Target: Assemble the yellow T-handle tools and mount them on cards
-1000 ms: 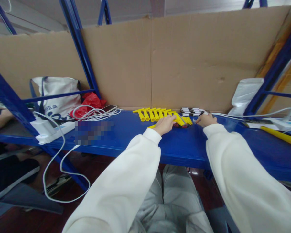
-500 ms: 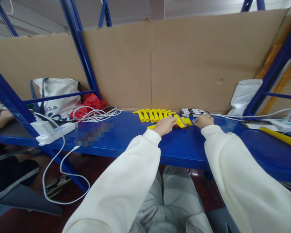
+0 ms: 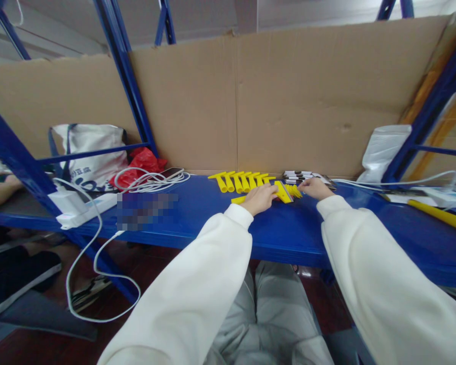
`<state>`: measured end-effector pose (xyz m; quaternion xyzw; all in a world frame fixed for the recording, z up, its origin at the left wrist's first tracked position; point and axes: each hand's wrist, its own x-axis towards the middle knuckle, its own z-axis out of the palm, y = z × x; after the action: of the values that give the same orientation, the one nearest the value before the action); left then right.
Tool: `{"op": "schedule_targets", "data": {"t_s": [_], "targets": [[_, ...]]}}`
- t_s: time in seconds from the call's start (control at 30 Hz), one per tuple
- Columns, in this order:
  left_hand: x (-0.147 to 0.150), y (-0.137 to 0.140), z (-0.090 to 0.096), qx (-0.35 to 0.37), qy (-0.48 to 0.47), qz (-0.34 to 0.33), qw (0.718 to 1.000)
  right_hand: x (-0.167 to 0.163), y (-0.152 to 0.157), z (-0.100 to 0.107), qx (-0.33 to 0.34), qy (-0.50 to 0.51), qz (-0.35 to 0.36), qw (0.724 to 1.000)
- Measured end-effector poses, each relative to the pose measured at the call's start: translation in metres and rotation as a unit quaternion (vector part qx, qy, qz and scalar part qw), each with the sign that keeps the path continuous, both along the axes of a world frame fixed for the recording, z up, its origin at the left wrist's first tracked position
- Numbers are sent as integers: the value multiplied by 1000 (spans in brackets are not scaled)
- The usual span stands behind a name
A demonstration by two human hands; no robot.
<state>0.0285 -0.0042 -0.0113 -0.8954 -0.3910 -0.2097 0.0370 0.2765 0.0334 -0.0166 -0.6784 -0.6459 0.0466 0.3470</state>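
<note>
My left hand (image 3: 261,198) is closed round the handle of a yellow scraper (image 3: 283,192), whose wide flat head points to the right. My right hand (image 3: 316,188) is at the right end of a small group of yellow pieces (image 3: 294,191), thumb and fingers pinched together; what is between them, if anything, is too small to make out. Behind my left hand lies a row of several yellow T-shaped scrapers (image 3: 237,181), side by side on the blue shelf (image 3: 209,218). Black-and-white packets (image 3: 298,176) lie just behind the small pieces.
Coiled white cable (image 3: 152,180), a phone (image 3: 172,172), a red bag (image 3: 146,159) and a white power strip (image 3: 87,209) are on the left. At the right are a white pouch (image 3: 385,152) and a long yellow object (image 3: 441,215). A cardboard panel (image 3: 289,101) stands behind. Another person's arm (image 3: 2,190) shows far left.
My right hand has shifted slightly left and up, and its fingers look more pinched. The scraper head in my left hand has turned and moved slightly right.
</note>
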Motion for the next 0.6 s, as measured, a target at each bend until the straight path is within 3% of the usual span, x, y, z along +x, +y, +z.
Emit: {"op": "schedule_targets", "data": {"t_s": [0.2,0.6], "targets": [[4,0,-1,9,4,-24,1000,-40,-14,10,3,189,97,977],[7,-4,-1,14,26,-27,999,-57,-24,13,-24,204,112,972]]}}
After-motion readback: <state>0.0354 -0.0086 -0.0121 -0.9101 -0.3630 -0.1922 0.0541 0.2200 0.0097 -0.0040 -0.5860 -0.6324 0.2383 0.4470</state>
